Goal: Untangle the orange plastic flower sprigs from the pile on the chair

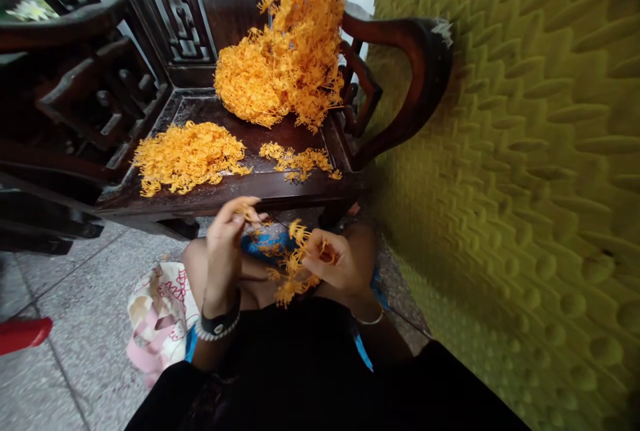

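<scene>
My right hand is closed around a strand of orange plastic flower-like pieces, which hangs down to its left over my lap. My left hand pinches a small orange piece between thumb and fingers, a little apart from the right hand. In front of both hands, on the seat of a dark wooden chair, lies a flat heap of loose orange pieces. To its right is a smaller scatter of similar pieces. A tall bulging mass of them stands farther back against the chair.
A curved chair arm rises at the right, beside a textured yellow-green wall covering. A white and pink cloth bag sits on the speckled tiled floor to my left. Something red shows at the left edge.
</scene>
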`<state>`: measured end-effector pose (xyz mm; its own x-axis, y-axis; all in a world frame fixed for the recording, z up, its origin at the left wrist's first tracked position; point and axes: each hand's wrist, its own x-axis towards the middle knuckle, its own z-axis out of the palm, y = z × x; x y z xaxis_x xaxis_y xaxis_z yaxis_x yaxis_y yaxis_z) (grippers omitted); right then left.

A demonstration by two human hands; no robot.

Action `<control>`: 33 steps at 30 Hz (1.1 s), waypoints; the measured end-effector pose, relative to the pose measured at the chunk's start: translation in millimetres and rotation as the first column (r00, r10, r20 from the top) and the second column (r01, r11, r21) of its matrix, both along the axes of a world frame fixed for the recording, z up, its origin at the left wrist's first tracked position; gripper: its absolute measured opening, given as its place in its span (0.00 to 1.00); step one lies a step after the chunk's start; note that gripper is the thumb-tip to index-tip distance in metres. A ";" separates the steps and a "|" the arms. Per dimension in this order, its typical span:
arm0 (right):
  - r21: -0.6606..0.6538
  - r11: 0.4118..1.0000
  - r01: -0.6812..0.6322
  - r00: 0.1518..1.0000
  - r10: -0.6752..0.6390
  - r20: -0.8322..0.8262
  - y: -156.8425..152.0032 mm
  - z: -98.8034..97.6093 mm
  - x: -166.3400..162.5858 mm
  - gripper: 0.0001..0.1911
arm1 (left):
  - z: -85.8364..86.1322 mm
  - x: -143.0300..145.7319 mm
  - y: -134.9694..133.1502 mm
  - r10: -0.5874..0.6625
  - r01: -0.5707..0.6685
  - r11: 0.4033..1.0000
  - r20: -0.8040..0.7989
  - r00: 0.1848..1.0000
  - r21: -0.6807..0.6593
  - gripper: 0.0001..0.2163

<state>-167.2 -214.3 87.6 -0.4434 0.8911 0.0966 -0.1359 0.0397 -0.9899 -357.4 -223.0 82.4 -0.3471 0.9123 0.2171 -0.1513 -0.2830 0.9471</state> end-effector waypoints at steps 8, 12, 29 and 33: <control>0.003 0.987 -0.160 0.987 0.160 0.026 7.3 1.3 1.8 0.22 | 6.5 17.5 -0.2 -0.412 0.432 0.896 -0.564 0.716 -0.105 0.17; -0.159 0.952 -0.260 0.962 0.270 0.048 12.1 -6.4 1.5 0.14 | 2.5 15.6 -3.4 -0.450 0.488 0.866 -0.602 0.660 -0.113 0.17; -0.151 0.986 -0.075 0.988 0.094 0.124 0.1 -8.9 4.8 0.17 | -11.7 -11.2 8.7 0.081 -0.090 0.995 -0.177 0.981 -0.042 0.12; -0.110 0.994 0.014 0.995 -0.003 0.097 6.3 -3.3 0.4 0.14 | -16.1 18.5 10.3 -0.125 0.111 0.990 -0.168 0.978 -0.087 0.17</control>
